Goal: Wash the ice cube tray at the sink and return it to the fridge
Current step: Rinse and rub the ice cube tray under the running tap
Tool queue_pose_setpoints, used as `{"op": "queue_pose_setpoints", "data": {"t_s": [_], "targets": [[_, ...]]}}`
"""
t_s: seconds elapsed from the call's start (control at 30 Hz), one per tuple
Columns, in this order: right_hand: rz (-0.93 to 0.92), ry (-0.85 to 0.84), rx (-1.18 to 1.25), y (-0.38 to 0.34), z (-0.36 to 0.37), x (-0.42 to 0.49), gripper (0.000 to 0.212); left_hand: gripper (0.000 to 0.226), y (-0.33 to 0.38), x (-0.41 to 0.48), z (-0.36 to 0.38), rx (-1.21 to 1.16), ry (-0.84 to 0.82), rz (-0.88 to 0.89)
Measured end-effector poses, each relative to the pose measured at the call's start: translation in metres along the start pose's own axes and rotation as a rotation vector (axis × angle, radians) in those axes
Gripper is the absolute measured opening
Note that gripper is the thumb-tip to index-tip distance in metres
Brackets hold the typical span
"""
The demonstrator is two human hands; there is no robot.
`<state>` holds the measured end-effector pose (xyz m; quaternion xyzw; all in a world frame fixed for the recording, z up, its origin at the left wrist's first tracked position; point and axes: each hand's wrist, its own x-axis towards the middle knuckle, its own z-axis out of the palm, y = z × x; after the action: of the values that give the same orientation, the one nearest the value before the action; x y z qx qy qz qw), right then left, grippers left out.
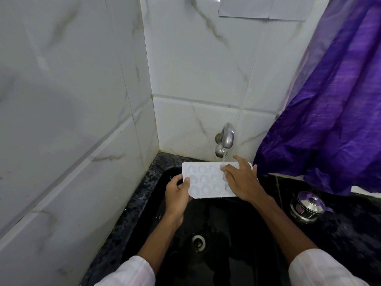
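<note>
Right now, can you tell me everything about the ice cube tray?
The ice cube tray is a white rectangle, plastic by its look, with rows of rounded hollows facing up. It is held roughly level above the black sink, under water running from the tap. The left hand grips its left edge, thumb on top; the right hand rests spread fingers on its right part.

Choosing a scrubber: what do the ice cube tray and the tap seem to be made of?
The ice cube tray: likely white plastic, matte, with thin moulded cavities. The tap: apparently metal, polished silvery finish catching reflections.
</note>
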<state>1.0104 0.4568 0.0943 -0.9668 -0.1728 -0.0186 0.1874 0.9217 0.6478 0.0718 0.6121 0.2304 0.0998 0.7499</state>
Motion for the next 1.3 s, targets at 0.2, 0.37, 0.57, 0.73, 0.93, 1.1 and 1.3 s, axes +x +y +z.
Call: {"op": "queue_pose_setpoints", "data": {"t_s": [0.2, 0.37, 0.57, 0.73, 0.93, 1.1, 1.3], "targets": [[0.018, -0.032, -0.025, 0.001, -0.002, 0.0, 0.036, 0.027, -0.001, -0.001, 0.001, 0.008, 0.005, 0.008], [-0.011, -0.022, -0.005, 0.0, -0.006, -0.001, 0.035, 0.025, -0.001, -0.002, 0.002, -0.013, 0.019, -0.001], [-0.025, -0.076, -0.007, -0.002, -0.01, 0.002, 0.037, 0.025, 0.0, 0.0, 0.001, -0.007, 0.034, 0.01], [-0.05, -0.107, 0.049, 0.002, -0.004, 0.007, 0.033, 0.025, -0.002, 0.002, -0.001, -0.018, 0.055, -0.001], [-0.086, 0.11, 0.226, 0.002, -0.002, 0.006, 0.019, 0.024, 0.001, 0.008, 0.0, -0.048, 0.078, -0.015], [-0.154, 0.22, 0.148, 0.002, -0.002, 0.004, 0.015, 0.025, 0.007, 0.014, 0.003, -0.069, 0.094, -0.013], [-0.156, 0.131, 0.046, 0.005, 0.001, 0.006, 0.027, 0.024, 0.012, 0.017, 0.009, -0.087, 0.116, -0.023]]}}
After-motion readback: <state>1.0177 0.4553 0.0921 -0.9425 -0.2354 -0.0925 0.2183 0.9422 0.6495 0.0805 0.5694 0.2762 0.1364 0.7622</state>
